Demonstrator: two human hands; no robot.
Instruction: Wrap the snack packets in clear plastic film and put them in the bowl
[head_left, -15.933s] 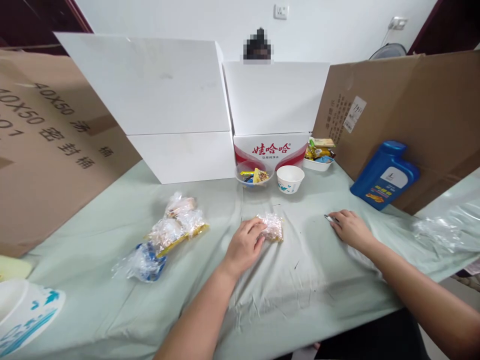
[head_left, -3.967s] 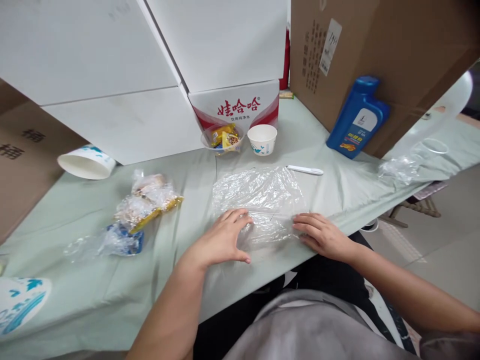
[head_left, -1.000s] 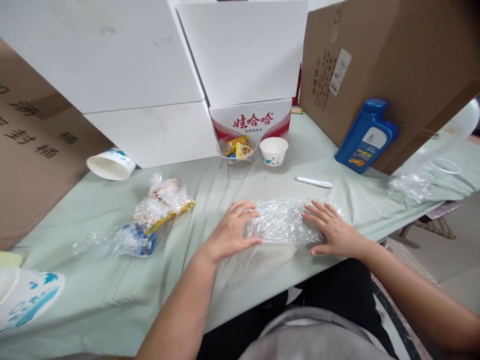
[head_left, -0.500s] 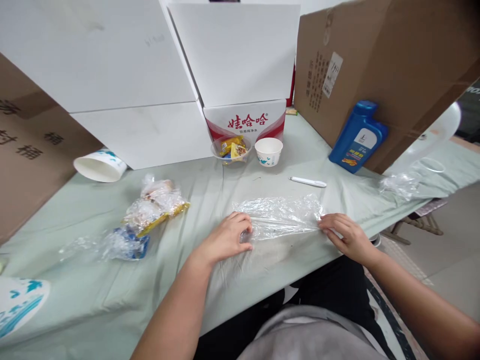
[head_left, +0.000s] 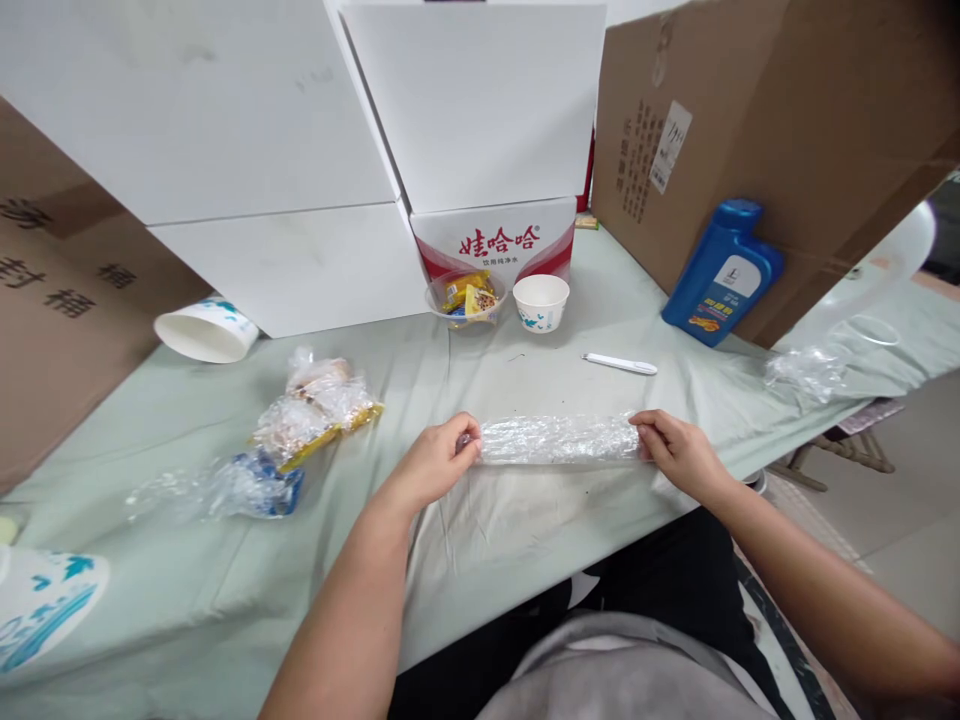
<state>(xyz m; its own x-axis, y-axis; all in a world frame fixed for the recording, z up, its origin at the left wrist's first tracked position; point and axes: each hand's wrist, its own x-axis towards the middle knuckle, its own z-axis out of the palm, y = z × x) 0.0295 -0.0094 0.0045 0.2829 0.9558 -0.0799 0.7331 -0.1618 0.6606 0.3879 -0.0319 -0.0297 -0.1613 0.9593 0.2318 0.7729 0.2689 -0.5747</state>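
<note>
A strip of clear plastic film [head_left: 559, 440], crinkled and shiny, stretches between my two hands just over the cloth. My left hand [head_left: 431, 460] pinches its left end, fingers curled round it. At the other end, my right hand [head_left: 679, 450] grips the film between thumb and fingers. Beyond the film lies a white utility knife [head_left: 619, 364]. Farther back stand a white paper bowl [head_left: 541, 303] with a blue-green pattern and a clear plastic bowl [head_left: 442, 314] holding yellow and blue snack packets [head_left: 469, 292].
Wrapped food packets [head_left: 322, 405] and a blue crumpled wrapper [head_left: 259, 487] lie on the left. A paper cup [head_left: 206, 332] rests on its side by the boxes. A blue bottle [head_left: 724, 275] leans against a cardboard box [head_left: 720, 130] on the right. White boxes [head_left: 480, 100] wall off the back.
The film has become a narrower, tauter strip. My left hand has shifted slightly left and closed on its end; my right hand has turned a little and holds the other end.
</note>
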